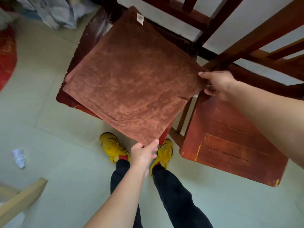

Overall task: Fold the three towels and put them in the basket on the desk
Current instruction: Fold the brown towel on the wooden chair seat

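Both hands, left hand (144, 153) and right hand (217, 84), pinch fuzzy square brown towel (131, 79).

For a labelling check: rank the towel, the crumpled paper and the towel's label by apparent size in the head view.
1. towel
2. crumpled paper
3. label
The paper lies farther away, on the floor, so true sizes stay unsure.
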Demonstrator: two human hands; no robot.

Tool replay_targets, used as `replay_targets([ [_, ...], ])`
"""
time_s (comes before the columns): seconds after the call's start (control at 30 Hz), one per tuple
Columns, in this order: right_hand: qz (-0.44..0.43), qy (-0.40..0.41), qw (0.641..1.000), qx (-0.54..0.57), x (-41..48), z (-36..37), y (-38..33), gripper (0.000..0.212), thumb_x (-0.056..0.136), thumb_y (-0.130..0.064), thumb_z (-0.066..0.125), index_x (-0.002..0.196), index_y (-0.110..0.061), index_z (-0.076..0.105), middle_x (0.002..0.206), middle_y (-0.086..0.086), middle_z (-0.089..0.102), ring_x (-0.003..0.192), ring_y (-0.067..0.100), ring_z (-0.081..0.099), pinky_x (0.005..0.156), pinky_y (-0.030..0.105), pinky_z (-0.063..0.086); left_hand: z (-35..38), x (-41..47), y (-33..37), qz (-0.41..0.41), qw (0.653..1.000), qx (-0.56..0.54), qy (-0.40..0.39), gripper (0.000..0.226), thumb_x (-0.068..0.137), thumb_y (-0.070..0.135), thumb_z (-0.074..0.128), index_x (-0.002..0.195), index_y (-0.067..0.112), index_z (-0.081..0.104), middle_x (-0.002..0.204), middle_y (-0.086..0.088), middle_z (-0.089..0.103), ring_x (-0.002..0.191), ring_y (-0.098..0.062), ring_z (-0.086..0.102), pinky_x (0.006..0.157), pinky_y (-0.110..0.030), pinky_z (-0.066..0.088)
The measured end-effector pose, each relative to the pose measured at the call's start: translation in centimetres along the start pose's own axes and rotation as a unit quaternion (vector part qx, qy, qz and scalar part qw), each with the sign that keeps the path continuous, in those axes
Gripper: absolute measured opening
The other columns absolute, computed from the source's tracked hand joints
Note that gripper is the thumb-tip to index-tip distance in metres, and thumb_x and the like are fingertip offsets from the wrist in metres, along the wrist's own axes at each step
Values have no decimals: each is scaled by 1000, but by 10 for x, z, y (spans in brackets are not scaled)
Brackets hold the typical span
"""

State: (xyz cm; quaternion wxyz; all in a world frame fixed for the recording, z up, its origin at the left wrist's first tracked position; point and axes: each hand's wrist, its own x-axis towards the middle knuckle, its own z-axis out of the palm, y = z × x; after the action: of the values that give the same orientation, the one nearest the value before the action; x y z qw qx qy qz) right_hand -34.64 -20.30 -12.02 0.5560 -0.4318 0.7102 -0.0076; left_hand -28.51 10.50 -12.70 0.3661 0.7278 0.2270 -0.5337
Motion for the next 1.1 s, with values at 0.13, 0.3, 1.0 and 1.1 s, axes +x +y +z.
replay_targets([
  [0.13,-44,68,997,-17,2,-11,-1,47,75,-32,81,114,-11,64,105,5,68,85,15,68,52,23,51,-11,1,-11,12,994,108,12,27,83,30,73,69,7,68,76,-7,73,76,-24,69,69,-32,55],
  [0.3,-50,85,995,1,-4,-29,-10,41,79,-24,78,113,-12,59,101,3,64,80,13,65,63,28,57,-40,-10,-34,-19,992,116,42,27,84,26,72,67,5,69,80,-6,74,80,-21,68,68,-23,49],
  [1.0,21,-10,997,76,-34,-48,-16,14,86,-25,68,97,-20,62,58,-8,62,66,8,64,57,23,50,1,-38,5,-98,988,-115,-37,16,88,8,56,102,5,63,104,-15,70,98,-31,67,84,-39,55],
  [1.1,7,-25,995,91,-53,-39,-34,8,87,-24,66,91,-18,62,53,-7,63,53,5,62,53,20,48,-14,-54,23,-78,987,-139,-16,23,89,5,54,110,-1,61,88,-16,71,77,-27,70,68,-32,57],
])
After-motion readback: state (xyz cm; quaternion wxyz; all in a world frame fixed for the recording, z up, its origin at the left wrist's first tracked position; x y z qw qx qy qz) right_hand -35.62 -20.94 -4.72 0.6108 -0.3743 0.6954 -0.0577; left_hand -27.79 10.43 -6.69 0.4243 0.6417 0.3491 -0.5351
